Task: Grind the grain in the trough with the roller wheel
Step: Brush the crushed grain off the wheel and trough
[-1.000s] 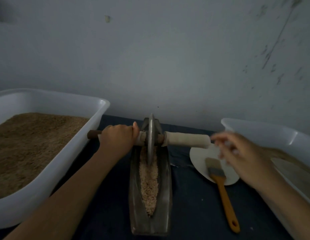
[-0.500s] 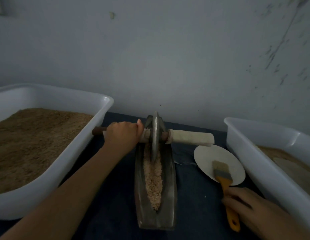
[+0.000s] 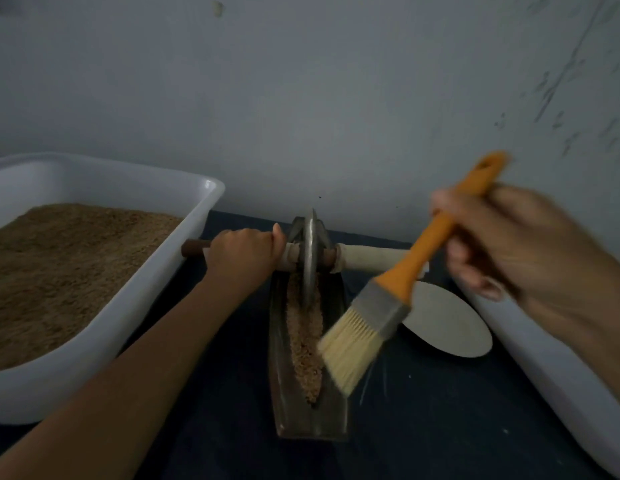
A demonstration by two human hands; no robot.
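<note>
A narrow metal trough (image 3: 310,424) lies lengthwise on the dark table, with a strip of pale grain (image 3: 303,341) along its groove. The metal roller wheel (image 3: 310,258) stands upright at the trough's far end on a wooden axle. My left hand (image 3: 242,254) grips the axle's left handle. The right handle (image 3: 367,258), wrapped in pale cloth, is free. My right hand (image 3: 502,240) holds an orange-handled brush (image 3: 388,299) in the air, with its pale bristles hanging over the trough's right edge.
A large white tub (image 3: 104,348) filled with brown grain stands at the left, close to my left forearm. A second white tub (image 3: 558,368) runs along the right side. A pale round disc (image 3: 447,323) lies flat between trough and right tub. A grey wall rises right behind.
My right hand reached down to the brush lying on the disc, took its handle and lifted it up over the trough. My left hand stayed on the axle.
</note>
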